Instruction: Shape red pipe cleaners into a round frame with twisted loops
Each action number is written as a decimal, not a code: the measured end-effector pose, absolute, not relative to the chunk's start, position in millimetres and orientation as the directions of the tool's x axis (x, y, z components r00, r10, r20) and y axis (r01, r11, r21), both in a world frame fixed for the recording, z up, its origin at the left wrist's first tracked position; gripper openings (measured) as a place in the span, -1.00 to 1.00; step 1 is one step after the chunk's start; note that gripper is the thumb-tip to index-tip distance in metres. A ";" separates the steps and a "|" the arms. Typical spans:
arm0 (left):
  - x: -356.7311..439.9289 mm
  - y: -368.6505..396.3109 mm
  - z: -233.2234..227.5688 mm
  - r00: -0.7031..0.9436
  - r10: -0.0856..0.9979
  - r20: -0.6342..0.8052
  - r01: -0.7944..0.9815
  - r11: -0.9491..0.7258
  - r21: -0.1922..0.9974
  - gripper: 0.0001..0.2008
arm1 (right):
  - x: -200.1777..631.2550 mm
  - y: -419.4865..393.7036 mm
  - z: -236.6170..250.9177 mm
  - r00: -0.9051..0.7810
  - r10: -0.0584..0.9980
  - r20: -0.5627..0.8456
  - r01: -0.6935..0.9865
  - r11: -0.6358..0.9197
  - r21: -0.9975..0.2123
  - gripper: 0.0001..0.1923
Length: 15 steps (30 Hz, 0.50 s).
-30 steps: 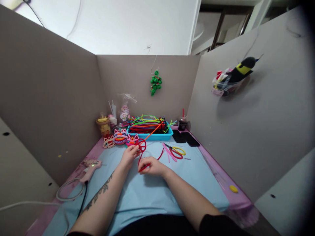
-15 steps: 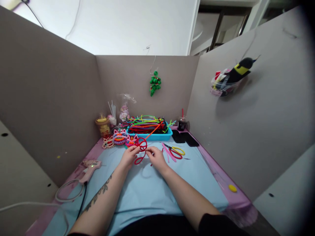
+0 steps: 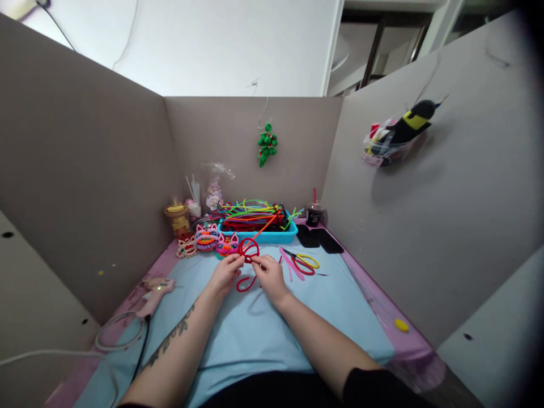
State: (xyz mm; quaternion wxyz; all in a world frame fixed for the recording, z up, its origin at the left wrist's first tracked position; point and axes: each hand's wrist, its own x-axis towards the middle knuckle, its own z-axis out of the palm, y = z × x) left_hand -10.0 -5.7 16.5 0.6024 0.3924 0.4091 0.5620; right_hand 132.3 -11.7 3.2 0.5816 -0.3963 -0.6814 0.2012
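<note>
A red pipe cleaner point(image 3: 248, 250) bent into loops is pinched between both hands above the light blue mat point(image 3: 255, 334). My left hand point(image 3: 225, 273) grips it from the left, my right hand point(image 3: 270, 274) from the right, fingertips almost touching at the loops' base. A curled red tail hangs down between the hands. Just beyond stands a blue tray point(image 3: 259, 234) piled with several coloured pipe cleaners.
Scissors with red and yellow handles point(image 3: 302, 262) and pink pipe cleaners lie right of the hands. Colourful cat-face figures point(image 3: 207, 237) sit at the back left, a pink glue gun point(image 3: 155, 290) with cable at left. Two dark phones point(image 3: 318, 238) lie back right. Grey partition walls surround the desk.
My right hand has come up from the mat to meet the left hand at the loops. The red tail has been drawn in and curled shorter.
</note>
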 end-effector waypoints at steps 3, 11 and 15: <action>-9.3 -5.2 14.4 0.045 0.996 -0.082 -0.398 0.093 0.913 -0.71 | 132.0 -12.4 0.8 -0.061 0.736 0.674 0.388 0.640 -0.664 -0.74; -9.0 -1.0 8.3 0.078 0.989 -0.128 -0.483 0.150 0.862 -0.73 | 131.1 -15.4 0.9 -0.166 0.708 0.686 0.551 0.644 -0.531 -0.66; -9.6 -0.9 9.4 0.107 0.979 -0.174 -0.510 0.204 0.836 -0.77 | 133.0 -13.7 1.8 -0.119 0.722 0.681 0.515 0.632 -0.580 -0.68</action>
